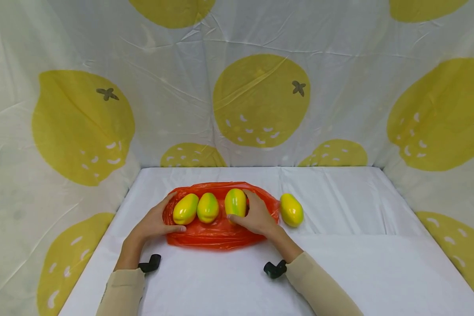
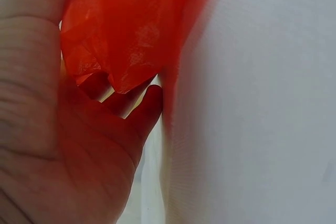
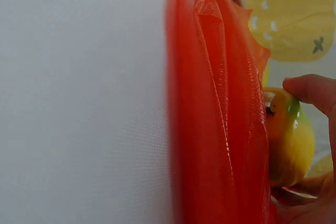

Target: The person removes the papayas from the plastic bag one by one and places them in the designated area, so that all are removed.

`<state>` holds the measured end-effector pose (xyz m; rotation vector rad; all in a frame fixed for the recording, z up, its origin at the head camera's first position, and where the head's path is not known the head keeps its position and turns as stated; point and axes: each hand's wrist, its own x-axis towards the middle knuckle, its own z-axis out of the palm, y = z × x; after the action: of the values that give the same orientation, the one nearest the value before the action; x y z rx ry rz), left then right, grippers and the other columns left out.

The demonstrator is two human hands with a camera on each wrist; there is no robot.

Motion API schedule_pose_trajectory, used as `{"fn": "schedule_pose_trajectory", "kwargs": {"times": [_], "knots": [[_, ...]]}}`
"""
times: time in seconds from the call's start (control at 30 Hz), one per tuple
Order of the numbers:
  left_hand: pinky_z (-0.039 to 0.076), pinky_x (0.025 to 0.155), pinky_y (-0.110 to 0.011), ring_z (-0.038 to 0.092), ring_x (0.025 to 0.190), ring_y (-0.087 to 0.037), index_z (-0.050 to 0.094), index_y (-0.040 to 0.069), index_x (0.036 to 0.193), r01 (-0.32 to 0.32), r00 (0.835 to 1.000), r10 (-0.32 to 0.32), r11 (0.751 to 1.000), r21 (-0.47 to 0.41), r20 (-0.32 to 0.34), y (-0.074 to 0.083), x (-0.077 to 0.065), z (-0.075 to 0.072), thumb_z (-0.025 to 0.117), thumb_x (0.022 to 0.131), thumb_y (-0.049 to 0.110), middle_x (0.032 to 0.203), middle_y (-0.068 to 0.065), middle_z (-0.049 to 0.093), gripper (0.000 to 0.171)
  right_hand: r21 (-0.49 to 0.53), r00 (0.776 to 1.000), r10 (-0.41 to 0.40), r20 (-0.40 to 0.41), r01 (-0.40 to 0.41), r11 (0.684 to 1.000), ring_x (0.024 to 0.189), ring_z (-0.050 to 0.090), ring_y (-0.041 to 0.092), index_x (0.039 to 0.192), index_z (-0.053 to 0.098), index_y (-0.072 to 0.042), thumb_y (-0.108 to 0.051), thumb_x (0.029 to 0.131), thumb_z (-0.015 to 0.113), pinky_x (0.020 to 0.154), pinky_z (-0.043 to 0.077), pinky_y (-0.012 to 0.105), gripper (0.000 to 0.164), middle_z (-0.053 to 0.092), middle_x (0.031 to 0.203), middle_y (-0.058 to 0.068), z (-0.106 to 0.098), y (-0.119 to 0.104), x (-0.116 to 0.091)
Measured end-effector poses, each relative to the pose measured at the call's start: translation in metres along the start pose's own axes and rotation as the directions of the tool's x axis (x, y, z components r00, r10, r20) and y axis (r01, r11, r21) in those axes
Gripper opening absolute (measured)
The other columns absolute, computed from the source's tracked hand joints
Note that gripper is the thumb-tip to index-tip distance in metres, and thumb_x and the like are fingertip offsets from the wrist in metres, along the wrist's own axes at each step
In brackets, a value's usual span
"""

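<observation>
A red plastic bag [image 1: 217, 235] lies spread on the white cloth. Two yellow-green mangoes rest on its left half, the outer mango [image 1: 185, 209] close beside the inner mango [image 1: 208, 207]. My right hand [image 1: 258, 215] grips a third mango [image 1: 235, 202] between thumb and fingers, over the bag's right half. In the right wrist view that mango [image 3: 291, 135] shows behind the bag's folds [image 3: 220, 108]. My left hand [image 1: 154, 221] curves round the bag's left end, thumb in front and fingers behind. The left wrist view shows the bag [image 2: 126, 30] within this hand [image 2: 79, 145].
Another mango [image 1: 291, 210] lies on the white cloth [image 1: 339, 263] just right of the bag. Hanging sheets with lemon prints [image 1: 260, 101] enclose the back and both sides. A black wrist mount [image 1: 275, 269] sits at the right wrist, with a similar one [image 1: 151, 263] at the left.
</observation>
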<state>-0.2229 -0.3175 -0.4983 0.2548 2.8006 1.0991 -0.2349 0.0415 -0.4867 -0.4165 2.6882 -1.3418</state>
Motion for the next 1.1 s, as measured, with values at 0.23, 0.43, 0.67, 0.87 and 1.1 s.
{"fn": "schedule_pose_trajectory", "kwargs": {"times": [0.23, 0.43, 0.67, 0.87, 1.1], "knots": [[0.041, 0.11, -0.071, 0.035, 0.149, -0.042, 0.013, 0.03, 0.166, 0.006, 1.0, -0.006, 1.0, 0.023, 0.003, -0.001, -0.001, -0.002, 0.09, 0.068, 0.057, 0.166, -0.014, 0.032, 0.127, 0.02, 0.999, -0.027, -0.043, 0.028, 0.999, 0.118, 0.055, 0.018, 0.156, 0.038, -0.023, -0.046, 0.08, 0.083, 0.097, 0.06, 0.042, 0.092, 0.053, 0.144, -0.002, -0.009, -0.003, -0.004], [0.041, 0.111, -0.071, 0.034, 0.149, -0.041, 0.014, 0.032, 0.166, 0.004, 1.0, -0.004, 1.0, 0.013, 0.004, -0.001, -0.001, -0.001, 0.09, 0.068, 0.057, 0.166, -0.012, 0.032, 0.126, 0.017, 0.999, -0.029, -0.045, 0.03, 0.999, 0.118, 0.055, 0.018, 0.156, 0.04, -0.024, -0.046, 0.079, 0.084, 0.096, 0.06, 0.041, 0.092, 0.054, 0.144, -0.003, -0.016, -0.005, -0.007], [0.04, 0.111, -0.071, 0.035, 0.149, -0.041, 0.014, 0.031, 0.166, -0.013, 1.0, 0.013, 1.0, 0.013, 0.007, 0.0, 0.0, -0.001, 0.09, 0.069, 0.056, 0.166, -0.012, 0.033, 0.125, 0.024, 0.997, -0.008, -0.079, 0.01, 1.0, 0.114, 0.057, 0.017, 0.155, 0.04, -0.024, -0.049, 0.079, 0.084, 0.093, 0.061, 0.04, 0.091, 0.055, 0.14, -0.003, -0.025, -0.003, -0.012], [0.042, 0.11, -0.07, 0.037, 0.148, -0.039, 0.015, 0.031, 0.165, -0.008, 1.0, 0.007, 1.0, 0.012, 0.005, 0.001, 0.001, -0.002, 0.09, 0.068, 0.057, 0.165, -0.011, 0.035, 0.125, 0.035, 0.995, 0.007, -0.103, -0.004, 0.999, 0.113, 0.058, 0.018, 0.154, 0.042, -0.027, -0.048, 0.077, 0.086, 0.091, 0.061, 0.04, 0.091, 0.057, 0.137, -0.005, -0.036, -0.002, -0.015], [0.04, 0.111, -0.071, 0.035, 0.149, -0.041, 0.013, 0.03, 0.166, -0.003, 1.0, 0.003, 1.0, 0.024, 0.008, 0.0, 0.001, 0.0, 0.089, 0.069, 0.058, 0.166, -0.012, 0.033, 0.126, 0.028, 0.989, -0.051, -0.141, 0.055, 0.998, 0.109, 0.061, 0.022, 0.153, 0.044, -0.015, -0.045, 0.079, 0.085, 0.09, 0.06, 0.041, 0.089, 0.06, 0.134, 0.003, -0.058, 0.003, -0.017]]}}
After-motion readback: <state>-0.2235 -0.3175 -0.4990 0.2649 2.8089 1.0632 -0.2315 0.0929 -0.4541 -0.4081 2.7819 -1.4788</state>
